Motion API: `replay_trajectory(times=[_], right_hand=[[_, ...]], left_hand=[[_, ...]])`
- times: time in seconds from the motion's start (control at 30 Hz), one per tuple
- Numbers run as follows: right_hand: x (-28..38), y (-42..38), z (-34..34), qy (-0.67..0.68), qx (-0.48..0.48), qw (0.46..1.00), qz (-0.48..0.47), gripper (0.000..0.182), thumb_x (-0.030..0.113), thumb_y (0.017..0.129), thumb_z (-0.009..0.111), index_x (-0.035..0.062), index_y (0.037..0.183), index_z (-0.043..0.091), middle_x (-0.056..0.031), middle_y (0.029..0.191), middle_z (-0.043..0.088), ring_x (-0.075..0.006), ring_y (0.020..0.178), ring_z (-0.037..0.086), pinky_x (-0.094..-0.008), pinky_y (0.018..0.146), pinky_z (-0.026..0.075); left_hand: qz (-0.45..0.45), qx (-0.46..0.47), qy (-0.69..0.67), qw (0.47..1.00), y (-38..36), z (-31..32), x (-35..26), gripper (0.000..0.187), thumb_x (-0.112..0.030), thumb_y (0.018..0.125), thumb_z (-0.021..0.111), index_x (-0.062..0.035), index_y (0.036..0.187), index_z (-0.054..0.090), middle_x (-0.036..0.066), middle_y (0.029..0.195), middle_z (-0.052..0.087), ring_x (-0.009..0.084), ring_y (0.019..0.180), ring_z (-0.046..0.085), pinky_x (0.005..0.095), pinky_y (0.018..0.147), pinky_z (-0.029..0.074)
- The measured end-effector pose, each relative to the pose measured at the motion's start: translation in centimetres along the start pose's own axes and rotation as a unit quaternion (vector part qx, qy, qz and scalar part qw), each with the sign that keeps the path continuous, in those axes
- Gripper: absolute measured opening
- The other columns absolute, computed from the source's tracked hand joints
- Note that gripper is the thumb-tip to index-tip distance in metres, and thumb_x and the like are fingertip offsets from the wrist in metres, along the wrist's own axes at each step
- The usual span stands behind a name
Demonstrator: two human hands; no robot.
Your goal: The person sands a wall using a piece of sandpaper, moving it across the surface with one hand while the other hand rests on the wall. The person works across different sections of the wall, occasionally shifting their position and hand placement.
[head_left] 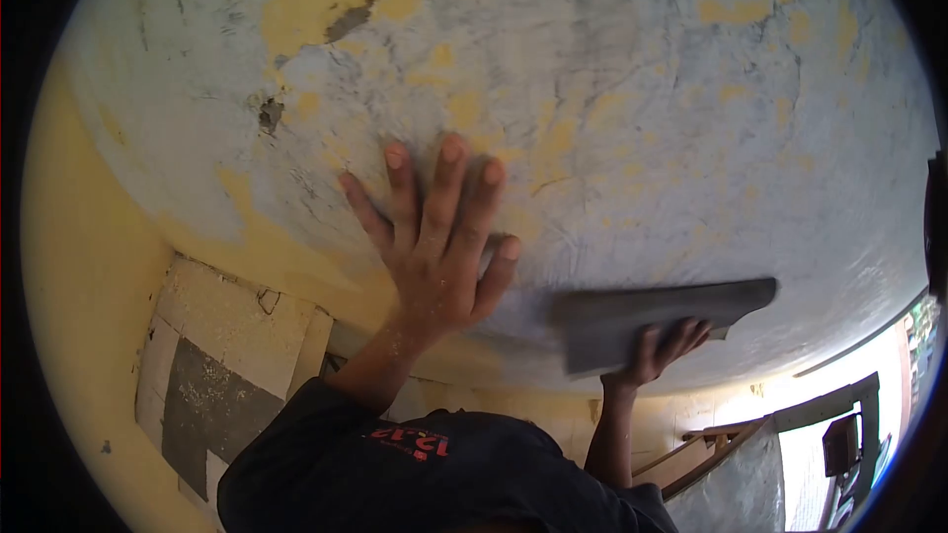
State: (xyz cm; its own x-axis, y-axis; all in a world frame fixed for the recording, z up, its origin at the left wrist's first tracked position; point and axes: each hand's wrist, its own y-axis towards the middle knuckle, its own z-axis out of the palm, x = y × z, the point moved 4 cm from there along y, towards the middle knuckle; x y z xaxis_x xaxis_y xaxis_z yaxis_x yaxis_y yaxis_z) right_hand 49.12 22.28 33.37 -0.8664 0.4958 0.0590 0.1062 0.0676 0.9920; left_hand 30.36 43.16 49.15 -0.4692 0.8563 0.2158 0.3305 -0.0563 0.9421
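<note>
Most of the wall [632, 118] already carries a grey-white skim, though yellow patches show through at the top and along the left edge. The left hand [439, 247] lies flat, fingers spread, holding nothing. The right hand [657, 350] has its grip closed on the trowel [657, 321], pressed against the wall; its handle is hidden.

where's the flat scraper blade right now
In the head view, the scraper blade is lower right of centre, held flat against the patchy wall by the right hand, just right of the left hand.
</note>
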Motion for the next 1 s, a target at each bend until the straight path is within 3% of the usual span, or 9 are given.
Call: replay_trajectory(times=[0.07, 0.13, 0.3, 0.47, 0.57, 0.67, 0.73, 0.8, 1.0], right_hand=[[0.4, -0.2, 0.7, -0.044, 0.046, 0.984, -0.167, 0.057, 0.040, 0.101, 0.045, 0.0079, 0.148, 0.037, -0.0198, 0.155, 0.029, -0.0418, 0.144, 0.025, -0.0607, 0.114, 0.025], [-3.2, 0.6, 0.1, 0.023, -0.066, 0.974, 0.215, 0.061, 0.049, 0.099, 0.045, 0.0104, 0.146, 0.042, -0.0159, 0.153, 0.035, -0.0427, 0.142, 0.028, -0.0634, 0.115, 0.022], [0.2, -0.9, 1.2, 0.018, 0.022, 0.997, -0.073, 0.051, 0.040, 0.096, 0.055, 0.0192, 0.142, 0.049, -0.0186, 0.153, 0.036, -0.0425, 0.143, 0.029, -0.0639, 0.114, 0.021], [0.2, 3.8, 0.7, 0.082, -0.090, 0.979, 0.165, 0.034, 0.037, 0.094, 0.060, 0.0241, 0.126, 0.059, -0.0124, 0.152, 0.039, -0.0454, 0.143, 0.026, -0.0699, 0.112, 0.016], [0.9, 2.6, 0.5, 0.087, -0.089, 0.986, 0.109, 0.045, 0.040, 0.093, 0.060, 0.0197, 0.134, 0.055, -0.0152, 0.152, 0.038, -0.0452, 0.142, 0.028, -0.0678, 0.113, 0.017], [2.8, 1.6, 1.3, -0.024, 0.063, 0.972, -0.223, 0.061, 0.045, 0.089, 0.065, 0.0137, 0.139, 0.048, -0.0218, 0.153, 0.034, -0.0448, 0.142, 0.028, -0.0655, 0.114, 0.017], [-0.8, 3.3, 1.5, 0.069, -0.069, 0.988, 0.121, 0.058, 0.046, 0.089, 0.064, 0.0224, 0.139, 0.049, -0.0164, 0.155, 0.033, -0.0437, 0.143, 0.026, -0.0672, 0.114, 0.013], [0.5, 5.3, 0.8, 0.094, -0.115, 0.967, 0.207, 0.048, 0.043, 0.090, 0.063, 0.0323, 0.135, 0.052, -0.0091, 0.154, 0.037, -0.0427, 0.144, 0.024, -0.0694, 0.113, 0.008], [0.3, 3.0, 1.1, 0.053, 0.016, 0.992, -0.114, 0.027, 0.029, 0.092, 0.064, 0.0309, 0.118, 0.063, -0.0056, 0.151, 0.042, -0.0443, 0.144, 0.024, -0.0694, 0.114, 0.008]], left_hand=[[0.002, -0.002, 0.002, 1.000, 0.0, -0.1, 0.0, 0.064, -0.044, 0.098, 0.040, -0.0063, 0.149, 0.036, 0.020, 0.158, 0.024, 0.0462, 0.147, 0.008, 0.0673, 0.112, -0.005], [0.001, 0.002, -0.005, 1.000, -0.1, -0.2, 0.1, 0.063, -0.044, 0.098, 0.041, -0.0068, 0.149, 0.036, 0.020, 0.158, 0.025, 0.0462, 0.147, 0.008, 0.0676, 0.112, -0.005], [-0.017, 0.013, -0.016, 1.000, 0.0, -0.3, -0.2, 0.064, -0.044, 0.097, 0.042, -0.0080, 0.149, 0.037, 0.020, 0.158, 0.025, 0.0463, 0.147, 0.008, 0.0682, 0.112, -0.004], [-0.017, 0.026, -0.026, 0.999, -0.1, -0.4, 0.0, 0.064, -0.045, 0.097, 0.042, -0.0070, 0.149, 0.036, 0.020, 0.158, 0.024, 0.0461, 0.147, 0.008, 0.0670, 0.113, -0.004], [-0.029, 0.043, -0.033, 0.998, -0.1, -0.8, -0.2, 0.065, -0.045, 0.098, 0.041, -0.0068, 0.149, 0.036, 0.020, 0.158, 0.024, 0.0458, 0.148, 0.008, 0.0660, 0.113, -0.004], [-0.035, 0.045, -0.041, 0.998, -0.3, -0.8, -0.1, 0.065, -0.046, 0.098, 0.040, -0.0068, 0.150, 0.035, 0.020, 0.158, 0.024, 0.0455, 0.148, 0.008, 0.0652, 0.114, -0.004], [-0.042, 0.045, -0.043, 0.997, -0.2, -0.7, 0.1, 0.065, -0.046, 0.098, 0.039, -0.0067, 0.150, 0.035, 0.020, 0.158, 0.024, 0.0454, 0.148, 0.008, 0.0649, 0.114, -0.004], [-0.034, 0.041, -0.041, 0.998, -0.2, -0.7, 0.0, 0.065, -0.046, 0.098, 0.038, -0.0072, 0.150, 0.035, 0.019, 0.159, 0.023, 0.0451, 0.148, 0.008, 0.0646, 0.114, -0.004], [-0.073, 0.021, -0.088, 0.993, -0.5, -0.5, 0.1, 0.060, -0.049, 0.096, 0.040, -0.0142, 0.144, 0.047, 0.013, 0.157, 0.031, 0.0414, 0.149, 0.007, 0.0649, 0.113, -0.011]])
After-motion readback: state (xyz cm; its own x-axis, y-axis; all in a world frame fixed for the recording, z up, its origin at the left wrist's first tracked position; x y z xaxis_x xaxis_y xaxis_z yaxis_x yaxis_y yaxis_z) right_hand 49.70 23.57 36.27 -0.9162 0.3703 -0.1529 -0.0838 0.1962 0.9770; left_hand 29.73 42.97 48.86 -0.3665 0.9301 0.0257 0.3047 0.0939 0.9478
